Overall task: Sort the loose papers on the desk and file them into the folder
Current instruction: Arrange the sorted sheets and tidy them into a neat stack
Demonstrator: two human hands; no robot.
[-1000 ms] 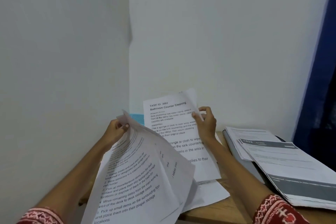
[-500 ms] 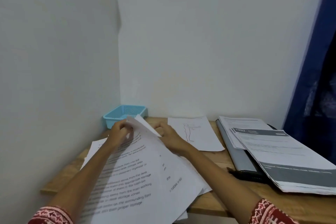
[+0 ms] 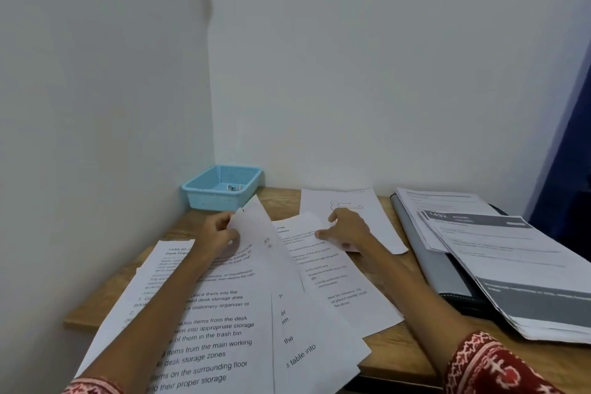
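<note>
Several printed white sheets (image 3: 224,329) lie fanned over the left and middle of the wooden desk (image 3: 399,349). My left hand (image 3: 220,233) pinches the raised top corner of one sheet (image 3: 256,221). My right hand (image 3: 348,229) rests with fingers spread on another printed sheet (image 3: 326,269); its fingertips hold that sheet's curled top edge. A sheet with a line drawing (image 3: 361,208) lies behind the right hand. The grey folder (image 3: 431,259) lies open at the right with several printed pages (image 3: 511,269) on it.
A light blue plastic basket (image 3: 224,185) stands in the back left corner against the white walls, a small object inside it. A dark blue curtain (image 3: 569,144) hangs at the right edge. The desk's front edge runs under the papers.
The sheets held up in the air a second ago have come down onto the desk. My right hand has moved right onto a printed sheet, and the camera has tilted down.
</note>
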